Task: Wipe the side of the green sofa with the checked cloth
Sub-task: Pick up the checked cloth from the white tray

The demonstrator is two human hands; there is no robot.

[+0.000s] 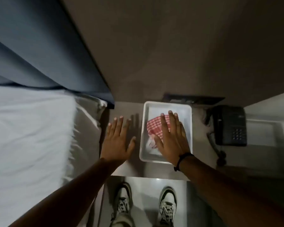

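Cotton feel: the checked cloth looks soft, light and floppy.
Left hand: flat and spread wide on the bedside table, holding nothing.
Cloth spot: bunched in the white tray.
Right hand: flat over the cloth, fingers straight, not gripping yet.
Best hold: probably pinch the bunched middle.

Cloth, plastic and polished floor around your hands

Under your flat right hand lies the checked cloth, a soft woven fabric, in a smooth matt white plastic tray. Your left hand rests on a matt, smooth tabletop. Right of the tray, the telephone is dull black plastic. Below your wrists, the floor is glossy.
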